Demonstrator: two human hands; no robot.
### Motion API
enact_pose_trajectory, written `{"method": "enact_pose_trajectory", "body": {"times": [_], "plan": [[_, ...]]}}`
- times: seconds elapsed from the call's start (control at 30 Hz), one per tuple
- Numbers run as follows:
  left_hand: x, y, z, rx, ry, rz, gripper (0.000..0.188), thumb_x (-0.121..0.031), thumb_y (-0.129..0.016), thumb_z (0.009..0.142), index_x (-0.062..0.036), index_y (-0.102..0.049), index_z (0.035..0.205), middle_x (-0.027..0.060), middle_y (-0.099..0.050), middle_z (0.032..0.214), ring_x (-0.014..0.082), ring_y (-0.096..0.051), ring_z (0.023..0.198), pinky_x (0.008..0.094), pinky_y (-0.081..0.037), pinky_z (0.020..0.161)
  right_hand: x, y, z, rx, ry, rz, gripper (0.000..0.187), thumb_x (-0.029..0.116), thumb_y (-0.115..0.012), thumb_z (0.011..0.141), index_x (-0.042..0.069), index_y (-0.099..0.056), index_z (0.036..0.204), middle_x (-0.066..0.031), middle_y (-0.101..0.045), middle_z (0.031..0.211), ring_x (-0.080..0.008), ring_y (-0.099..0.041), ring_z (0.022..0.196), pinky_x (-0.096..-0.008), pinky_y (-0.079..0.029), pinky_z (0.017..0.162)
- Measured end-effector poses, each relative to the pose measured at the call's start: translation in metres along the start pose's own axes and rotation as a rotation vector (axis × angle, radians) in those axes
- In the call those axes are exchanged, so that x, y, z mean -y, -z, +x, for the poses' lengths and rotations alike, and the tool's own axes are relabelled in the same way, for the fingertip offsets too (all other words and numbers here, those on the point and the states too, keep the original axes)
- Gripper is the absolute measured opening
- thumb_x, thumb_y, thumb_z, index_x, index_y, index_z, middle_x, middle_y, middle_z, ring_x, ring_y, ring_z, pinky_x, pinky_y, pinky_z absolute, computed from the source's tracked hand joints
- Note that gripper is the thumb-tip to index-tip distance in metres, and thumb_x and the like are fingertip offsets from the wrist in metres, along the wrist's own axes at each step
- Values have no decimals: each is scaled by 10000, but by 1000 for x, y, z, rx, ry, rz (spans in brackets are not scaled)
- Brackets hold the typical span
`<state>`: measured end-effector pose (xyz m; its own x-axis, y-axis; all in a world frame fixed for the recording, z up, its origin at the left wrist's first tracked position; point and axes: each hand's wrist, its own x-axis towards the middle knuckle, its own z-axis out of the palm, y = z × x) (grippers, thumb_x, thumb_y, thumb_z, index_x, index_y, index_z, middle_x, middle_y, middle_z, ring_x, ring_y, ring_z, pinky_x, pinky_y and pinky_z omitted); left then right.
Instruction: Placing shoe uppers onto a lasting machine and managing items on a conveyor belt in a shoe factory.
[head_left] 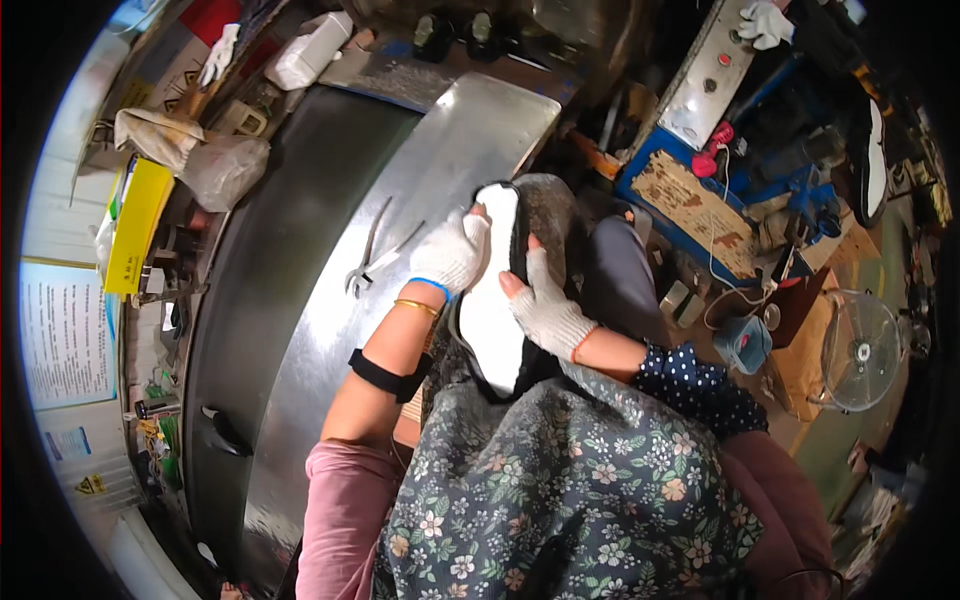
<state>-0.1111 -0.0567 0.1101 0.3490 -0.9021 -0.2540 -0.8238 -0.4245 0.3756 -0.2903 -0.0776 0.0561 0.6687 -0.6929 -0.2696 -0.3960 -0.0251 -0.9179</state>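
The person holds a shoe (495, 300) sole-up over the lap, just at the edge of the metal table (440, 150). The white sole faces the camera and the dark upper shows around it. The left hand (450, 255), in a white knit glove, is closed on the toe end of the shoe. The right hand (545, 310), also gloved, presses against the sole's right edge, with the fingers (537, 268) stretched upward along it.

A pair of pliers (375, 255) lies on the table just left of the left hand, and no hand touches it.

My judgement: the work on this shoe is in the middle. The sole already sits on the upper, and both hands seem to press or check its edge. Whether the edge is fully joined I cannot tell. Only 1 shoe is in the hands.
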Motion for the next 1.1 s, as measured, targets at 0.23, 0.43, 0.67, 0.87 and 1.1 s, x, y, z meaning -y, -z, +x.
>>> {"method": "enact_pose_trajectory", "body": {"times": [0.23, 0.43, 0.67, 0.87, 1.1], "plan": [[15, -28, -75, -71, -19, -366, 485, -405, -478, 1015, 2, -580, 1258, 246, -675, 892, 380, -674, 795, 441, -537, 730, -8, 2, -6, -80, -138, 130, 840, 485, -466, 999, 45, -47, 1579, -251, -272, 1572, -373, -300, 1446, -390, -269, 1159], [3, -52, -82, -320, 60, 344, 339, -366, -521, 975, -74, -608, 826, 187, -666, 644, 323, -643, 497, 464, -513, 492, -24, -21, -5, -159, 2, 104, 788, 409, -482, 1013, 13, -84, 1567, -254, -266, 1572, -355, -298, 1447, -382, -282, 1150], [-4, -66, -141, 89, 194, -445, 1108, -573, -796, 722, 71, -287, 1466, 322, -657, 1093, 405, -704, 921, 420, -566, 832, -48, -11, -1, -128, 130, 363, 815, 494, -471, 1013, 50, -89, 1579, -231, -259, 1577, -345, -318, 1427, -372, -280, 1151], [25, -72, -107, 237, 80, -1666, 533, -243, -680, 928, 13, -492, 1356, 109, -614, 1277, 199, -609, 1129, 352, -491, 972, -10, 3, 26, -57, -45, 184, 847, 543, -465, 997, 54, -93, 1579, -243, -342, 1537, -361, -393, 1384, -379, -310, 1138], [25, -71, -110, -84, 162, -1191, 699, -305, -577, 985, 111, -308, 1478, 136, -572, 1305, 194, -539, 1206, 319, -426, 1026, -6, -19, 35, -226, -26, 596, 744, 422, -488, 1026, 6, -176, 1558, -182, -386, 1515, -259, -420, 1358, -327, -346, 1113]]}}
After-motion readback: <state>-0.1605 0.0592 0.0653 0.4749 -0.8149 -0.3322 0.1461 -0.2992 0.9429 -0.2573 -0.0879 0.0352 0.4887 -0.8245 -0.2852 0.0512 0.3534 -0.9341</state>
